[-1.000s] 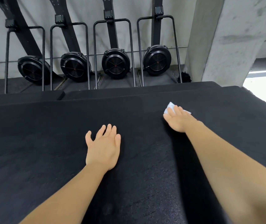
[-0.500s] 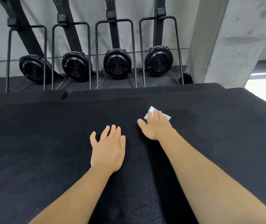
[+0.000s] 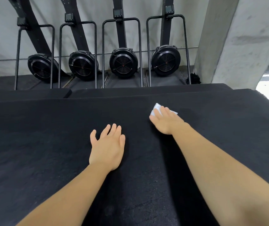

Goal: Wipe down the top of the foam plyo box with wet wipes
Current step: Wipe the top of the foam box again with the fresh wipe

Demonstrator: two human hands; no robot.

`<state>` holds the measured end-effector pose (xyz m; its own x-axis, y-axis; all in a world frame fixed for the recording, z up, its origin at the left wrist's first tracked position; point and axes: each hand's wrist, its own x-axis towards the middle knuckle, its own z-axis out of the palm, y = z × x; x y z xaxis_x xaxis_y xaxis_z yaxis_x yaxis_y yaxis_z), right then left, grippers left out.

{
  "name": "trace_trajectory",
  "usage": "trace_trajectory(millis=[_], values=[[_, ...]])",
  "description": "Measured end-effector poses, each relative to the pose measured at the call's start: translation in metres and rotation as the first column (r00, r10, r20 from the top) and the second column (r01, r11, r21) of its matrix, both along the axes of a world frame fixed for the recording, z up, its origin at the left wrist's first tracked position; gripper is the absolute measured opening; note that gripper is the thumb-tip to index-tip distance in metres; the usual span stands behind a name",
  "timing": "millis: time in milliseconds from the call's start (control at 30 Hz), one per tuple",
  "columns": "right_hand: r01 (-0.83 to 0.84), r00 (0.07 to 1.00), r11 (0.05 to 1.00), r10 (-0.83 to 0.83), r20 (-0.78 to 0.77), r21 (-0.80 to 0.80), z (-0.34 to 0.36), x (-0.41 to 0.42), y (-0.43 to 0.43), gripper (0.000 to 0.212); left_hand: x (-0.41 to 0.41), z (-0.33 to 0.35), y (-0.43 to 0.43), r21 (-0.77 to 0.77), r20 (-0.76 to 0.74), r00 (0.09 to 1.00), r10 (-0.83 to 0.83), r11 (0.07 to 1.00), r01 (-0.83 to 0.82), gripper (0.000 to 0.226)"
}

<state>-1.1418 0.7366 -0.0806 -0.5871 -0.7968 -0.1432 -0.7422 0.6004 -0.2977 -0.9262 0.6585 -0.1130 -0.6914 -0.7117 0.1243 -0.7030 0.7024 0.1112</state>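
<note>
Flat, straight fingers of the right hand [image 3: 166, 122] press a white wet wipe [image 3: 157, 109] onto the black top of the foam plyo box [image 3: 49, 144]; the wipe shows past the fingertips, toward the far edge of the box and right of its middle. Nearer the camera, the left hand [image 3: 106, 149] lies palm down on the same surface, fingers straight and close together, thumb spread to the left, holding nothing. Both bare forearms reach in from the bottom of the view. Beyond the box, 4 black fan-wheel machines [image 3: 123, 62] stand in a row against a pale wall, with a concrete pillar [image 3: 238, 38] at the right.
</note>
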Motion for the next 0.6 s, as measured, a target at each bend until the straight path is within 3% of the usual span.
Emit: trace_trajectory(millis=[233, 400, 600], values=[[0.168, 0.986, 0.984, -0.168, -0.008, 0.055, 0.002, -0.045, 0.029, 0.051, 0.001, 0.001, 0.0, -0.003, 0.011, 1.0, -0.007, 1.0, 0.007, 0.053], [0.25, 0.966, 0.962, -0.24, -0.091, 0.112, -0.002, -0.032, 0.012, 0.073, 0.0, 0.0, 0.0, -0.009, 0.014, 1.0, -0.011, 1.0, 0.011, 0.054], [0.229, 0.969, 0.967, -0.215, -0.124, 0.107, -0.004, 0.004, -0.015, 0.086, 0.0, -0.002, -0.001, -0.031, 0.022, 1.0, -0.015, 0.999, 0.015, 0.055]])
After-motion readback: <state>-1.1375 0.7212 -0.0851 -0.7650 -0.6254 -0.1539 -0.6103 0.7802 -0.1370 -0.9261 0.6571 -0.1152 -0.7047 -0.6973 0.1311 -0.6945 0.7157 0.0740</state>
